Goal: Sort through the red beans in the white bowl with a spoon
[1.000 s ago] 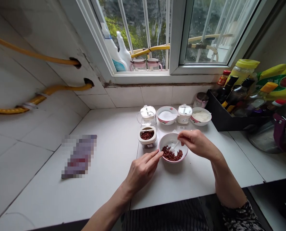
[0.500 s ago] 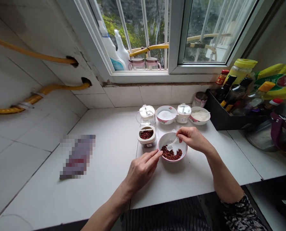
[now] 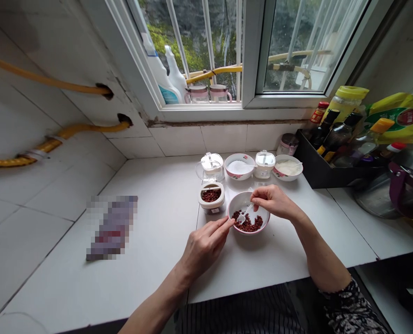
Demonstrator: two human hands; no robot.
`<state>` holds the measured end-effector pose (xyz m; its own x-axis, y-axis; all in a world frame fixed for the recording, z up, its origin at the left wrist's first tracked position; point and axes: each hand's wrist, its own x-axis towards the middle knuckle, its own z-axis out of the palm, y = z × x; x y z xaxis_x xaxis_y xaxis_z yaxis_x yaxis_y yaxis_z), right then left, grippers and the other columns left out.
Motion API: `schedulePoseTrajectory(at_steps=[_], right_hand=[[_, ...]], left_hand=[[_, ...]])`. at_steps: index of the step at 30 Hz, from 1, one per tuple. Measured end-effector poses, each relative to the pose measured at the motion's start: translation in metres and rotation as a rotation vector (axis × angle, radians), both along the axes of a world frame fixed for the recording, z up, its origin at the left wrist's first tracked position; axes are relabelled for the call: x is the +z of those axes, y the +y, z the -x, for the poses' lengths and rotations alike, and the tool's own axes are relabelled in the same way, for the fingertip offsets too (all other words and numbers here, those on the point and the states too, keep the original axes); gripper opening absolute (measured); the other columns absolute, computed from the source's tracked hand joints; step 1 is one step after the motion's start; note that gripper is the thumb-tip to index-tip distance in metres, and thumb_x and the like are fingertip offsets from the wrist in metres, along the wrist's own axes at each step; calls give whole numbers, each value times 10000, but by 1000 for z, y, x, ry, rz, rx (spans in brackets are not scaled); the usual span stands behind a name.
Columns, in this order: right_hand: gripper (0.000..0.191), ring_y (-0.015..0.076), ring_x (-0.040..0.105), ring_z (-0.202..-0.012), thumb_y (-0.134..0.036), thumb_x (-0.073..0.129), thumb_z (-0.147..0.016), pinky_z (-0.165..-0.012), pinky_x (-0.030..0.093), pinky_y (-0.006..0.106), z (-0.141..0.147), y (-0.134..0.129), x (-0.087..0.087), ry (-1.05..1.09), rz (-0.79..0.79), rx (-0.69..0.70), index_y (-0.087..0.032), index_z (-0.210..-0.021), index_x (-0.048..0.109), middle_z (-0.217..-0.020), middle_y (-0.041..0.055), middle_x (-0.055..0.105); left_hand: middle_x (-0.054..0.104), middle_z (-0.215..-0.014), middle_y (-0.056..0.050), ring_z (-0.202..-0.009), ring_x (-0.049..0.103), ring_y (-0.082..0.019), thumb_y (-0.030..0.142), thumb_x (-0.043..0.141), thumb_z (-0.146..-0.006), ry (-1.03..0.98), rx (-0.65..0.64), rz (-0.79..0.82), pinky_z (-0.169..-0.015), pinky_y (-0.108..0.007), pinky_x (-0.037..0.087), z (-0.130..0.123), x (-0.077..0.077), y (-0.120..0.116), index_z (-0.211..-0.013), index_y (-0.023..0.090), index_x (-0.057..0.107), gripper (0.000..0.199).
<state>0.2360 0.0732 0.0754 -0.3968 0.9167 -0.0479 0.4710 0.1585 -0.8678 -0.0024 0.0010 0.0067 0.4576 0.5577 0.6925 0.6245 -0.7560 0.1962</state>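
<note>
A white bowl with a pink rim (image 3: 266, 221) stands on the counter, with dark red peppercorn-like grains (image 3: 250, 225) in its bottom. My right hand (image 3: 271, 200) pinches the handle of a small white spoon (image 3: 241, 217), whose tip is among the grains at the bowl's left side. The fingertips of my left hand (image 3: 208, 243) touch the bowl's left rim; its fingers are pressed together around the edge. Just left and behind sits an open jar (image 3: 211, 198) filled with the same grains.
Behind the bowl stand a lidded clear jar (image 3: 212, 166), a bowl of white powder (image 3: 239, 167), another clear jar (image 3: 265, 163) and a bowl of pale grains (image 3: 288, 167). A black box (image 3: 326, 175) of bottles is at right, a blurred packet (image 3: 112, 227) at left.
My right hand has moved slightly left, and the spoon's tip has shifted left through the grains. My left hand stays at the bowl's rim.
</note>
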Motion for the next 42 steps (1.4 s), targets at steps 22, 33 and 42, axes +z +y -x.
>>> schedulePoseTrajectory(at_steps=[22,33,42], right_hand=[[196,72,368,-425,-341,675,-655,-439,268,232,-8,10,4,288,151,-162,-151,-699,681,-553,35,693],[221,147,577,-542,-395,617,-828,-516,446,278,42,10,5,405,-307,-273,-179,-852,658,-716,64,733],[154,180,681,-677,-177,525,-936,-695,514,336,42,-6,1,82,-1008,-63,-191,-905,675,-780,58,757]], left_hand=[[733,-1101,-98,-931,727,-182,87,488,-956,-7,2,-30,-743,-263,618,-1,-2,2,-1279,180,612,358],[733,-1088,-97,-896,720,-176,97,471,-968,-20,9,-39,-731,-268,609,-3,-4,3,-1221,155,628,303],[734,-1082,-94,-848,715,-178,113,466,-979,-19,23,-50,-685,-275,599,-5,-4,3,-1200,144,635,280]])
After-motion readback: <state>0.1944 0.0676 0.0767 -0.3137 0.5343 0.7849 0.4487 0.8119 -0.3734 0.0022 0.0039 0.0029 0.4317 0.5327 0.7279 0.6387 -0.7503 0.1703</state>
